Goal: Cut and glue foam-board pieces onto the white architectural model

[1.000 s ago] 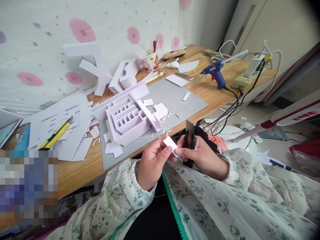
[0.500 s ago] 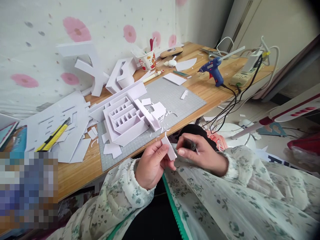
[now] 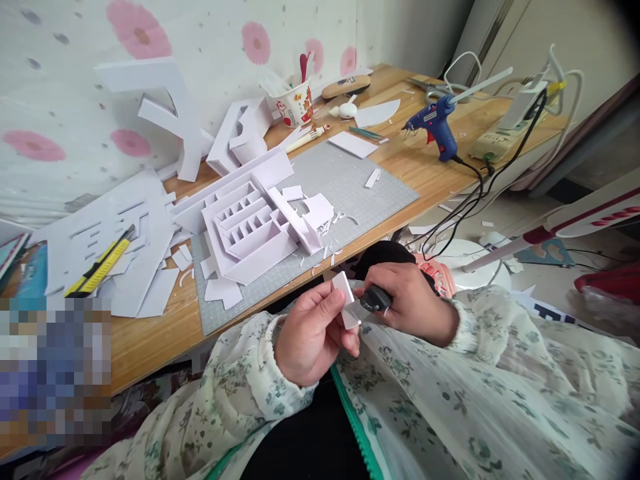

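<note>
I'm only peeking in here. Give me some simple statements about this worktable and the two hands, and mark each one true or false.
1. The left hand grips a small white piece. True.
2. The right hand is empty. False: it holds a black-handled cutter, its blade pointing toward the left hand.
3. The blue glue gun is on the wooden table. True.
4. The yellow cutter stands in the paper cup. False: it lies on white sheets.
5. The compartmented white model is at least partly on the grey cutting mat. True.
</note>
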{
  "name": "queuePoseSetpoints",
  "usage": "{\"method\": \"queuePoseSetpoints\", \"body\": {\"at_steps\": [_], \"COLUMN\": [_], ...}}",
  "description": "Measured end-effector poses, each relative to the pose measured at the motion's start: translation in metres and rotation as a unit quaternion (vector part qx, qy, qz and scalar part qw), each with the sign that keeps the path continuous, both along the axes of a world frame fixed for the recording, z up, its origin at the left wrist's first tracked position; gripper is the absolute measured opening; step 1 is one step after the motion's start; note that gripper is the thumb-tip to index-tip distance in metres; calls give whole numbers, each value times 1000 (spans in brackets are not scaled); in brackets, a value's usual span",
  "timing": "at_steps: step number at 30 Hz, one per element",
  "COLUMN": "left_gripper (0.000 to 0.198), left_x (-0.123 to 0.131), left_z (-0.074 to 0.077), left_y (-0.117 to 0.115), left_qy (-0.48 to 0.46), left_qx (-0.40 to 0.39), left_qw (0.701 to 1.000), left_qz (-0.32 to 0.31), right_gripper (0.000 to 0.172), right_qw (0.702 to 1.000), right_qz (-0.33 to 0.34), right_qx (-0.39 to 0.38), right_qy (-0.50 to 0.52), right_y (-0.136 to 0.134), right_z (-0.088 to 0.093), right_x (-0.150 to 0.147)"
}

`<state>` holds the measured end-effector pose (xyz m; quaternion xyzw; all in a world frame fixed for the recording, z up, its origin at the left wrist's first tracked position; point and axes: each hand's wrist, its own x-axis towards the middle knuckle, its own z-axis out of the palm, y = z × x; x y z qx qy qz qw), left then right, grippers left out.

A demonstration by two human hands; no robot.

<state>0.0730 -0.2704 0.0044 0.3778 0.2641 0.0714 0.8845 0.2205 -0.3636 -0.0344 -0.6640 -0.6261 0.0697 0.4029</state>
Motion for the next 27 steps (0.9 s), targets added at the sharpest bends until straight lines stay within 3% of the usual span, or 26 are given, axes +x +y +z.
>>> {"method": "queuePoseSetpoints", "body": {"at_steps": [6,11,17,22,27], "left_gripper": [34,32,32,32,31], "left_x": [0,0,-1,-1,-1], "left_z": [1,0,-1,-2,-1], "left_y": [0,0,1,0,-1], "left_qy": [2,-5,-19,-25,-29], "left_qx": [4,5,11,14,12], "left_qw": [1000,1000,1000,1000,999], "left_qz": [5,7,4,9,7], "right_gripper": [18,23,17,25,18], "right_qw": [999,999,999,998,998], "right_qz": [24,3,-9,5,-4], "right_qx": [25,34,39,45,48], "right_qy": [-27,-39,-36,-38,-36], "right_y": [-2,-1,0,-1,0], "right_z": [0,-1,-2,-2,-3], "right_x": [1,0,-1,-1,-2]}}
